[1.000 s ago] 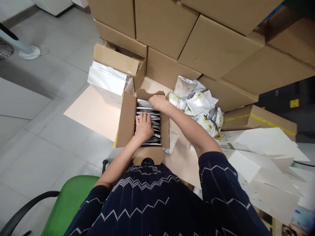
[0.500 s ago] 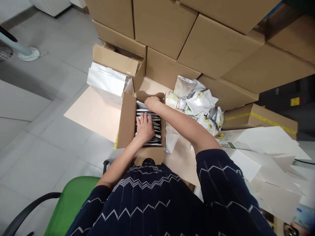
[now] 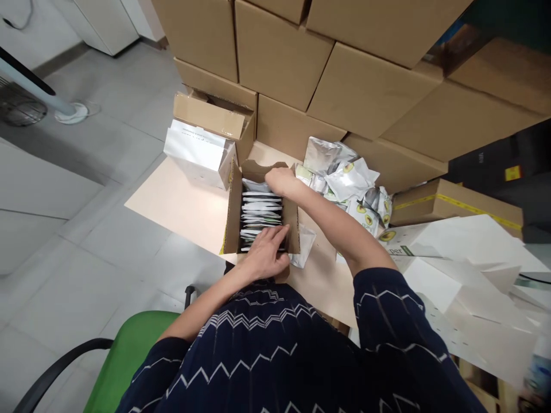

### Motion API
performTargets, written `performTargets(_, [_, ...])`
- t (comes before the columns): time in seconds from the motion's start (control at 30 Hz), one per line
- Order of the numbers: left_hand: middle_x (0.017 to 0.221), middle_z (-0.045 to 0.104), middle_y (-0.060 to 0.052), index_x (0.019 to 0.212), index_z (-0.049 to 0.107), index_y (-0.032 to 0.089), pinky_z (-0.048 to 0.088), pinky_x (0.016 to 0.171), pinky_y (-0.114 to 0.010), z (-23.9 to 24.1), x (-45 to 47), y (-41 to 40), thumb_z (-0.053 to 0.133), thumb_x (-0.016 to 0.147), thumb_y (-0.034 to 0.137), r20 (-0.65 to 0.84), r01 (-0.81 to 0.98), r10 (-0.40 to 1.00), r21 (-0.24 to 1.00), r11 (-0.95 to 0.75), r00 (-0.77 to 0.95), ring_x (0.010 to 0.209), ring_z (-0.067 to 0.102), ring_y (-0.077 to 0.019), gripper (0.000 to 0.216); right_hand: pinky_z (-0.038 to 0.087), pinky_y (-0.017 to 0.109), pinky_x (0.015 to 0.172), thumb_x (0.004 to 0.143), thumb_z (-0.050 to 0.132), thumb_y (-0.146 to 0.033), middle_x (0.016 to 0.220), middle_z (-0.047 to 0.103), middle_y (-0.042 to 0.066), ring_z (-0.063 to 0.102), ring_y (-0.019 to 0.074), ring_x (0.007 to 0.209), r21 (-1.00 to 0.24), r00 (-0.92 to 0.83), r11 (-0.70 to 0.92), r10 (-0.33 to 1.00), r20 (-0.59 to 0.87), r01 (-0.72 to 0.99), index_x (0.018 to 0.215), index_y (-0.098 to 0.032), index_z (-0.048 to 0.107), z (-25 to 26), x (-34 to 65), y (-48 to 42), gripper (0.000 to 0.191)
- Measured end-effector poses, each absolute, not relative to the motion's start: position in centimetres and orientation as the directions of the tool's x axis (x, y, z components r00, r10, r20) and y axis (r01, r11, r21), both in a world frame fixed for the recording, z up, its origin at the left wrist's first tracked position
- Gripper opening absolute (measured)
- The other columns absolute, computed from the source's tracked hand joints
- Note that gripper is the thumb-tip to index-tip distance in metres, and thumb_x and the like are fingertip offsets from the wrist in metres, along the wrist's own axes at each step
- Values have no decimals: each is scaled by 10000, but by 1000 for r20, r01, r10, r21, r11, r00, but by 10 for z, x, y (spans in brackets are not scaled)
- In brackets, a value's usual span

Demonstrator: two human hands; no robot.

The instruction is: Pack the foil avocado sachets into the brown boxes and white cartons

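An open cardboard box (image 3: 233,215) stands at the near edge of the table, with a row of thin flat packets (image 3: 262,207) standing on edge inside. My left hand (image 3: 267,252) lies over the near end of the row and the box's near edge, fingers stretched out and thumb apart. At the far right corner of the box is my right hand (image 3: 282,181), its fingers curled down beside the far packets. What those fingertips hold, if anything, is hidden. A single pale pouch (image 3: 305,245) rests on the table just right of the box.
Silver and white pouches with avocado prints (image 3: 350,179) are heaped to the right. White cartons (image 3: 465,252) lie beyond them. A white box (image 3: 196,150) stands at the left, before an open brown carton (image 3: 210,113). Stacked cartons (image 3: 284,60) wall the back. A green chair (image 3: 133,350) is behind left.
My left hand has slid from the middle of the packets to the near right end, baring more of the row. The box's left flap stands more upright. My right hand remains at the far corner.
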State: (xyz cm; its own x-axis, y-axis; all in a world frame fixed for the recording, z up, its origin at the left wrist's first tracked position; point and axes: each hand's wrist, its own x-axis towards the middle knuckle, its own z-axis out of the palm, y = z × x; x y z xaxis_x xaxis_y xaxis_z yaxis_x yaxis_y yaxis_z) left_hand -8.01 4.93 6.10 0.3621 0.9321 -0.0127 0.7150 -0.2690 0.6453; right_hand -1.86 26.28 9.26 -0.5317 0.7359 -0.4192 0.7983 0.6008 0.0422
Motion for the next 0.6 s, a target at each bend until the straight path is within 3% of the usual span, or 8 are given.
performTargets(0.13, [1292,586,-189,1505,373,115,456,984,-482,59,-50,42,576,867,533,-71,858,957,466,-216,280,1151,554,-336,790,387,533,1015,864,497,-41,1165,698,223,566,359,1216,110,-540,606,765,-352,788,1136,-107,737,107,5,253,369])
performTargets(0.2, [1198,625,-188,1472,419,94,482,916,-451,56,-36,44,559,900,481,-86,906,960,363,-218,266,1076,589,-319,705,347,556,1031,868,482,-43,1162,699,208,537,352,1228,115,-521,591,774,-359,798,1119,-121,741,109,17,252,369])
performTargets(0.3, [1102,652,-186,1439,447,54,514,839,-405,52,-33,43,508,930,267,-62,912,946,296,-286,317,1009,622,-286,555,382,492,1000,892,503,-117,1154,698,206,531,334,1211,89,-499,558,793,-351,825,1116,-133,743,107,31,252,328])
performTargets(0.4, [1047,664,-175,1394,490,64,543,838,-401,48,-60,33,442,906,96,1,897,939,293,-330,344,971,650,-261,492,429,443,937,907,542,-240,1150,697,213,540,343,1197,58,-421,467,838,-346,882,1100,-131,747,105,41,243,302])
performTargets(0.47, [1069,669,-163,1371,520,102,559,864,-403,46,-96,23,433,902,86,30,876,933,333,-349,360,981,662,-251,477,447,433,900,923,528,-323,1121,709,194,579,336,1136,4,-372,400,855,-362,916,1061,-150,757,104,50,233,318])
performTargets(0.6, [1217,663,-139,1337,576,158,545,979,-422,49,-175,2,406,937,174,62,825,949,480,-300,309,1117,643,-244,435,458,337,805,911,523,-367,949,740,85,640,244,923,-271,-481,407,813,-328,872,918,-219,765,104,81,211,284])
